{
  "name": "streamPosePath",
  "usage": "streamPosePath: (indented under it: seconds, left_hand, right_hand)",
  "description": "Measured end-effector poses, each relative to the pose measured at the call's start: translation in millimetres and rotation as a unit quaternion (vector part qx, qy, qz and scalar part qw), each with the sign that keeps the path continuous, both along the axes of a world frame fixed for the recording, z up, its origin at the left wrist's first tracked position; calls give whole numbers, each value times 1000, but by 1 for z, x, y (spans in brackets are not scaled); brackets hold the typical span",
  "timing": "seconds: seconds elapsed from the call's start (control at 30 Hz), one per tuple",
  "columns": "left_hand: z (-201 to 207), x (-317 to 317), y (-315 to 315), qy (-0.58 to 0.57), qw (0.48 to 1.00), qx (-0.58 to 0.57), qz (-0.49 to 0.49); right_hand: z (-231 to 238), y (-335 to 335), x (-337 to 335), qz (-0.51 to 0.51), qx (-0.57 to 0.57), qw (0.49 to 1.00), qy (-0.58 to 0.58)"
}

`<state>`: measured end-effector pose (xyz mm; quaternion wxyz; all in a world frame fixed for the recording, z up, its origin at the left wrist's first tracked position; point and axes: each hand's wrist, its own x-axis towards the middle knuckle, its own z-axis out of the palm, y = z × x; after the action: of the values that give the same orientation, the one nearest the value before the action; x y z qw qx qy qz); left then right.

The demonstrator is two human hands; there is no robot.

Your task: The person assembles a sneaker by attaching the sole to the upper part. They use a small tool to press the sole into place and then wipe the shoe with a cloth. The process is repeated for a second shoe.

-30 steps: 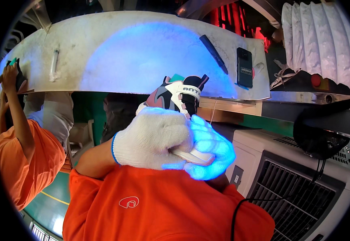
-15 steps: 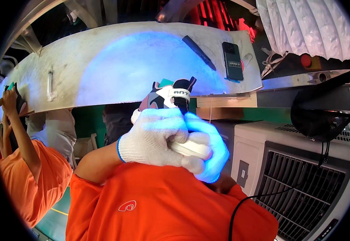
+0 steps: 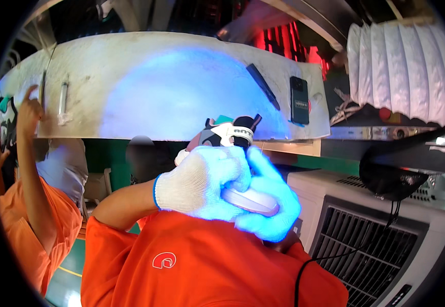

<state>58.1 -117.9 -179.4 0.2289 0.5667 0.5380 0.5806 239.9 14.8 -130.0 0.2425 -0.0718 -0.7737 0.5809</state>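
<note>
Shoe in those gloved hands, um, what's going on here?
A left hand and a right hand, both gloved, hold a shoe between them at the near side of a table. Blue light falls across the gloved hands and tabletop. A phone and a dark slim tool lie apart from the shoe.

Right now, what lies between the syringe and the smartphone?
A black pen-like tool and blue-lit tabletop lie between the syringe and smartphone, in the head view.

The shoe mixes white, pink, grey, black.
</note>
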Motion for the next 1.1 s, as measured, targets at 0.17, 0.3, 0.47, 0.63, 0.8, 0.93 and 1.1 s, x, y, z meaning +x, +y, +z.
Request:
streamPosePath:
  seconds: [0.17, 0.3, 0.47, 0.63, 0.8, 0.93, 1.1]
  left_hand:
    - [-7, -18, -19, -71, 990, 93, 82]
    - [-58, 15, -55, -123, 970, -127, 165]
    - [-44, 1, -37, -18, 985, -24, 172]
    - [-26, -8, -20, -2, 972, 178, 151]
    - [-30, -19, 1, -48, 981, 164, 96]
    - [-15, -19, 17, -105, 994, 3, 30]
    - [5, -23, 47, 6, 997, -80, 9]
  right_hand:
    - [3, 9, 3, 23, 43, 997, -68]
    - [16, 0, -9, -13, 18, 996, -84]
    - [20, -8, -22, -5, 88, 992, -91]
    - [23, -8, -28, 2, 99, 990, -99]
    - [23, 7, -33, 9, 36, 996, -85]
    - [2, 20, -20, -34, 0, 999, 5]
    - [-71, 72, 2, 18, 21, 988, 149]
